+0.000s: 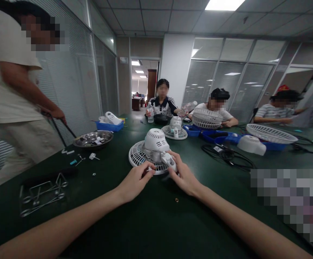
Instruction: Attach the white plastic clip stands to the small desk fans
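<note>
A white fan head (157,141) with a slotted motor housing rests on its round grille (137,154) on the dark green table. At its front right sticks out a white neck bracket (168,159), and my right hand (184,174) is closed around it, thumb in front and fingers behind. My left hand (137,180) is closed in a pinch at the front rim of the grille. Something small and whitish shows at its fingertips, too small to name. A small brass-coloured ring (176,200) lies on the table in front of my right hand.
On the left are a metal bowl (93,139) of small parts, a blue tray (110,125) and a wire metal stand (43,192). Black cables (228,155) and a white cover (251,144) lie right. Several people are around the table; one stands at left holding dark handles.
</note>
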A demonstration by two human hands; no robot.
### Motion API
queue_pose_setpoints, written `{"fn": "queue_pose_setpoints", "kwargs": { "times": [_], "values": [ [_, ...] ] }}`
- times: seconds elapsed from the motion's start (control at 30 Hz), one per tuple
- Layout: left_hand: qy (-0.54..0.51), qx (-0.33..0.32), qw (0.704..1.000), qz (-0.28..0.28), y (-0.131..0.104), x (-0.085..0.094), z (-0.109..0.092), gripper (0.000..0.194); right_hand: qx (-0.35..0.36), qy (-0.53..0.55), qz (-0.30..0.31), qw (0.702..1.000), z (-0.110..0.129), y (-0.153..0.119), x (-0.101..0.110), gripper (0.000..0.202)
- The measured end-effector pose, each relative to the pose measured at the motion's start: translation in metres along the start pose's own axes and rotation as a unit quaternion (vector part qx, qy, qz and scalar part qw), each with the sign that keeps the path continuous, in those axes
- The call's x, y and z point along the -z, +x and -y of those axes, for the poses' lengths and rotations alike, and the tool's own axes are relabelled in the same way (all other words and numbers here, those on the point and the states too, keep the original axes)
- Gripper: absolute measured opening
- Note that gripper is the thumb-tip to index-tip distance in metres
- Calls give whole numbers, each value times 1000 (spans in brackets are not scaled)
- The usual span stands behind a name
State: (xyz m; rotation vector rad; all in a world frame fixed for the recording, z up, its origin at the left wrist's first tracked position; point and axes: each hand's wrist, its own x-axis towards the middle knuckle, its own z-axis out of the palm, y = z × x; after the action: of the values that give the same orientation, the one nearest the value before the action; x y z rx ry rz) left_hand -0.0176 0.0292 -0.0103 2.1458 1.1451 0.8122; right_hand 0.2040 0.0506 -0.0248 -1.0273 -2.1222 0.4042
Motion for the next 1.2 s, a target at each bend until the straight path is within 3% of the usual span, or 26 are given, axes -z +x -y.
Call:
{"fn": "queue_pose_setpoints", "kwargs": {
  "times": [0.27, 0.43, 0.6, 0.7, 0.9, 1.2],
  "values": [
    [-47, 5, 997, -53, 9, -5, 3, 34, -28, 21, 58, 998, 10, -1, -4, 56],
    [-70, -10, 994, -82, 13, -3, 8, 33, -22, 43, 96, 994, 20, -3, -9, 75],
    [-106, 16, 992, -59, 16, 1, 21, 34, -6, 38, 128, 991, 23, -1, -10, 76],
    [-125, 38, 990, -50, 16, 1, 25, 33, -5, 60, 133, 989, 24, 0, -10, 76],
    [-68, 29, 995, -63, 11, 1, 19, 25, 5, 68, 133, 989, 23, 1, -10, 72],
    [-85, 24, 992, -87, 13, -4, 16, 34, 4, 45, 123, 991, 19, 2, -15, 73]
  ]
}}
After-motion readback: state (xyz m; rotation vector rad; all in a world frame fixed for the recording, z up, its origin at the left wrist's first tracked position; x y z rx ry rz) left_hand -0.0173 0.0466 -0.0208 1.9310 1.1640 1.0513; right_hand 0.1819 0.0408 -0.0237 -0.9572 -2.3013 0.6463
